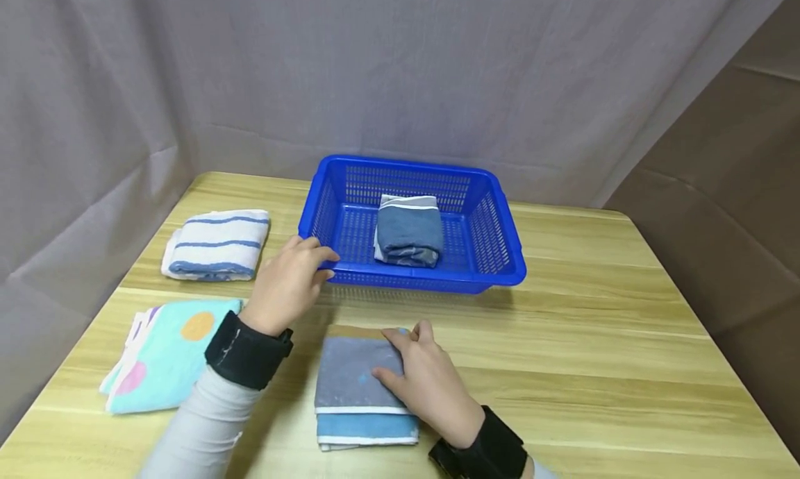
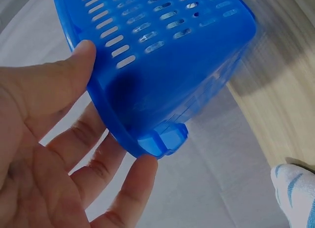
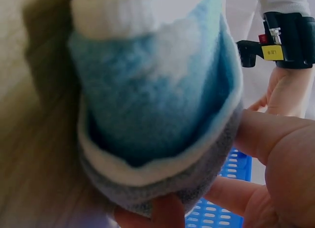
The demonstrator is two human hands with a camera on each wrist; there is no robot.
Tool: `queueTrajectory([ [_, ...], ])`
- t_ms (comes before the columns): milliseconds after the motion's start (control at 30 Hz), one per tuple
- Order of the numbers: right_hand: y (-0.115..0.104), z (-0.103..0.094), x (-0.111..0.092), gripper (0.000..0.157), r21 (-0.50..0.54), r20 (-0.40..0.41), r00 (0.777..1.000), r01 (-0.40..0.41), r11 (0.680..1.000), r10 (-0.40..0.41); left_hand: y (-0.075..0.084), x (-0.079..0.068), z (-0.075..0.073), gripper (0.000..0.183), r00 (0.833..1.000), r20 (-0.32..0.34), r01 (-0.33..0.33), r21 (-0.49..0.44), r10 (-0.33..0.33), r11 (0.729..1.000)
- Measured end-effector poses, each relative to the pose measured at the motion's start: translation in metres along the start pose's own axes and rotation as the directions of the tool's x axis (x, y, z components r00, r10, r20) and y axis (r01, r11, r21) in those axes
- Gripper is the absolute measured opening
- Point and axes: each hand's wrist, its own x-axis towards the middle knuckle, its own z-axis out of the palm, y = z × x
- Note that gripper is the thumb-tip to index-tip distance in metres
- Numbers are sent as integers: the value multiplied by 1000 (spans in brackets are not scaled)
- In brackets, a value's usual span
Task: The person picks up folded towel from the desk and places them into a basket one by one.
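My left hand [image 1: 287, 281] grips the front left corner of a blue plastic basket [image 1: 425, 274]. In the left wrist view, its thumb presses one side of the rim and the fingers spread along the other. Inside the basket lies a folded dark blue-grey towel [image 1: 409, 228]. On the table in front, my right hand [image 1: 434, 385] holds the far right part of a folded grey and blue towel [image 1: 359, 375]. Thumb and forefinger lie on its grey face. Other fingers bend at its far edge, and the right wrist view shows its blue inner layer [image 3: 147, 90] with white trim.
At the back left of the wooden table [image 1: 625, 326] lies a folded white towel [image 1: 219, 245] with blue stripes. Nearer sits a folded turquoise towel [image 1: 169, 368] with coloured dots, partly behind the left wrist. Grey cloth [image 1: 400, 69] hangs behind the table.
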Motion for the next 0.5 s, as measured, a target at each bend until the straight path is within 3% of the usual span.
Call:
queueTrajectory([
  [133,5,0,-1,58,38,14,1000,-9,999,8,5,-8,0,35,999,-27,-25,47,26,999],
  [267,12,-3,-3,67,95,49,998,-54,994,50,16,-27,-3,44,996,-77,-39,86,46,996],
  [400,23,-9,-5,77,145,55,990,-136,980,129,24,-46,-1,29,993,-74,-82,113,91,990],
  [500,30,-13,-6,70,174,69,984,-176,969,166,25,-61,7,11,997,-15,-67,110,69,992],
])
